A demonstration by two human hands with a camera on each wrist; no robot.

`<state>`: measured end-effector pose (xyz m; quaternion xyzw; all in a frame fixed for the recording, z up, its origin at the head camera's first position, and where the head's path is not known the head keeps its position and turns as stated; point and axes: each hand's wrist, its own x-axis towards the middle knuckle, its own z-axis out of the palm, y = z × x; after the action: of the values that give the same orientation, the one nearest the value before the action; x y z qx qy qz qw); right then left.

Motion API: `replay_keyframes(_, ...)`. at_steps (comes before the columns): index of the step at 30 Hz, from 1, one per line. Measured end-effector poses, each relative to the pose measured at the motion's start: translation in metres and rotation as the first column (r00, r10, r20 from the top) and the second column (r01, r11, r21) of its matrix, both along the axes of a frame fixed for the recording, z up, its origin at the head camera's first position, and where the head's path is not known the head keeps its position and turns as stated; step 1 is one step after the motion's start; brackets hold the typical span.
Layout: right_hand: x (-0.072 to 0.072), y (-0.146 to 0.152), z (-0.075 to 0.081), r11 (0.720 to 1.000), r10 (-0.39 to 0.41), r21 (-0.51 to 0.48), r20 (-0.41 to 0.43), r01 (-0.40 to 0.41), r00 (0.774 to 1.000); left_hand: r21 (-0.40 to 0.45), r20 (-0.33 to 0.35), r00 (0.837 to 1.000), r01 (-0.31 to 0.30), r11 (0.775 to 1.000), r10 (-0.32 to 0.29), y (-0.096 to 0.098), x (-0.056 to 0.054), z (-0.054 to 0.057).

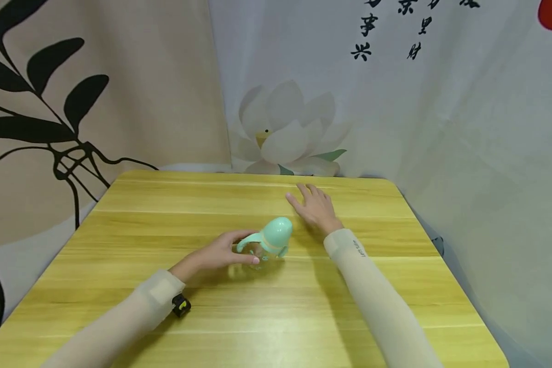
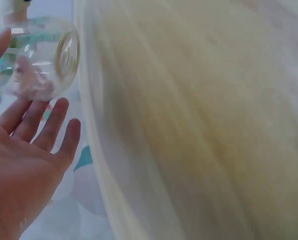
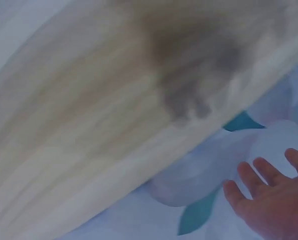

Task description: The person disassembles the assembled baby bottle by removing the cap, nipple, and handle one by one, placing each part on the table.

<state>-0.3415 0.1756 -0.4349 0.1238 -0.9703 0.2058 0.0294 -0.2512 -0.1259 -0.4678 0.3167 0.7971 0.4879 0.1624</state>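
Note:
A clear baby bottle (image 1: 271,240) with a mint-green domed cap and side handles stands slightly tilted over the middle of the table. My left hand (image 1: 223,250) holds it from the left, thumb in front and fingers behind. In the left wrist view the bottle's transparent body and round base (image 2: 66,57) show, with the left fingers (image 2: 49,117) against its side; whether the base touches the table is unclear. Beyond the bottle, to its right, my right hand (image 1: 315,208) hovers with fingers spread and nothing in it. The right wrist view shows that hand (image 3: 274,197) at the lower right.
The wood-grain table (image 1: 257,317) reaches back to a fabric backdrop (image 1: 441,128) printed with a lotus and dark characters. A curtain with black leaves (image 1: 50,61) hangs at the left. A small black device (image 1: 181,305) sits at the left cuff.

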Motion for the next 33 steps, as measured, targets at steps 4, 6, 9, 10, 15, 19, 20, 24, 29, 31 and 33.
replay_keyframes(4,0.002,-0.006,0.011,0.999,0.023,-0.038,-0.019,-0.024,1.000,0.065,0.009,0.998,-0.061,0.996,0.060,-0.006,0.000,0.004)
replay_keyframes(6,0.005,-0.010,0.018,0.997,0.036,-0.061,-0.025,-0.038,0.999,0.095,0.029,0.995,-0.096,0.991,0.094,-0.009,-0.001,0.006)
replay_keyframes(9,0.009,-0.014,0.025,0.993,0.051,-0.104,-0.023,-0.053,0.998,0.104,0.032,0.985,-0.174,0.979,0.171,-0.013,-0.005,0.011)
replay_keyframes(10,0.012,-0.015,0.026,0.990,0.055,-0.128,-0.017,-0.057,0.998,0.099,0.026,0.979,-0.206,0.973,0.204,-0.014,-0.006,0.012)
replay_keyframes(15,0.022,-0.021,0.032,0.954,0.085,-0.289,0.024,-0.075,0.996,0.069,-0.022,0.944,-0.326,0.943,0.328,-0.022,-0.017,0.018)
replay_keyframes(19,0.028,-0.028,0.034,0.900,0.157,-0.421,0.062,-0.117,0.986,0.067,0.000,0.932,-0.363,0.929,0.364,-0.028,-0.024,0.018)
replay_keyframes(20,0.028,-0.030,0.034,0.886,0.173,-0.447,0.075,-0.122,0.982,0.063,0.006,0.930,-0.368,0.928,0.368,-0.029,-0.025,0.018)
replay_keyframes(24,0.029,-0.036,0.031,0.842,0.203,-0.530,0.145,-0.097,0.968,0.056,0.023,0.925,-0.381,0.923,0.380,-0.029,-0.028,0.018)
replay_keyframes(29,0.030,-0.040,0.025,0.812,0.225,-0.579,0.198,-0.071,0.954,0.061,0.022,0.928,-0.372,0.926,0.371,-0.028,-0.029,0.018)
replay_keyframes(31,0.031,-0.041,0.023,0.808,0.235,-0.584,0.201,-0.076,0.951,0.057,0.018,0.929,-0.370,0.927,0.369,-0.028,-0.029,0.017)
replay_keyframes(33,0.032,-0.042,0.021,0.805,0.244,-0.587,0.203,-0.082,0.948,0.050,0.019,0.930,-0.368,0.928,0.368,-0.029,-0.029,0.016)
